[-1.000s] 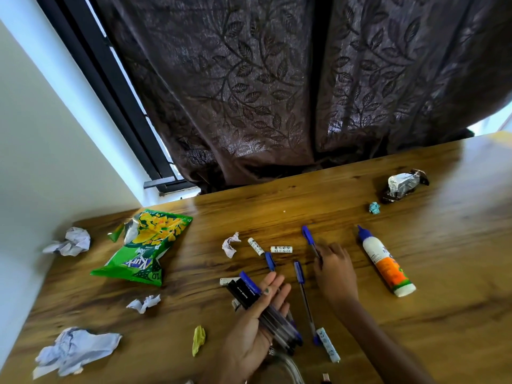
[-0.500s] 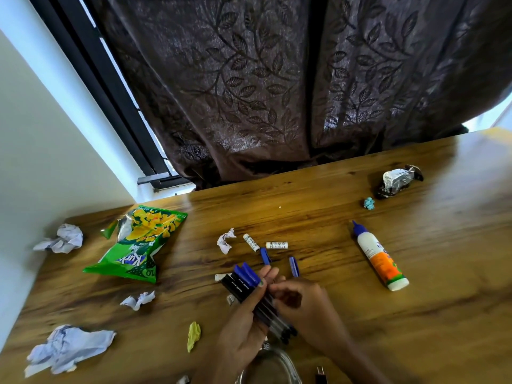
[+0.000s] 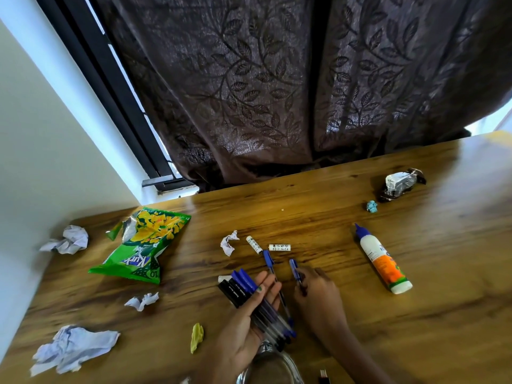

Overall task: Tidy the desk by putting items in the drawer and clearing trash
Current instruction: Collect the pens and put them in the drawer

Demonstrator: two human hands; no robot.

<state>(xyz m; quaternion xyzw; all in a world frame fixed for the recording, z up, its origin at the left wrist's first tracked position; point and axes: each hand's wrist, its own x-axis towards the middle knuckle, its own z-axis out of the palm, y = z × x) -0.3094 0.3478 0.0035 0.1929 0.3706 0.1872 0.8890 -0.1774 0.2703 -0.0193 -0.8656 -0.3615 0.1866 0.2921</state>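
On the desk (image 3: 415, 314), the left hand (image 3: 243, 328) holds a pen bundle (image 3: 249, 295), the right hand (image 3: 318, 295) pinches another pen (image 3: 294, 268); trash remains.

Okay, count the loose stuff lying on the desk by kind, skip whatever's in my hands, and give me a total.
Crumpled white paper: 4
Small white batteries: 2
Green snack bag: 1
Glue bottle: 1
Silver foil wrapper: 1
Blue scrap: 1
Yellow scrap: 1
Total: 11
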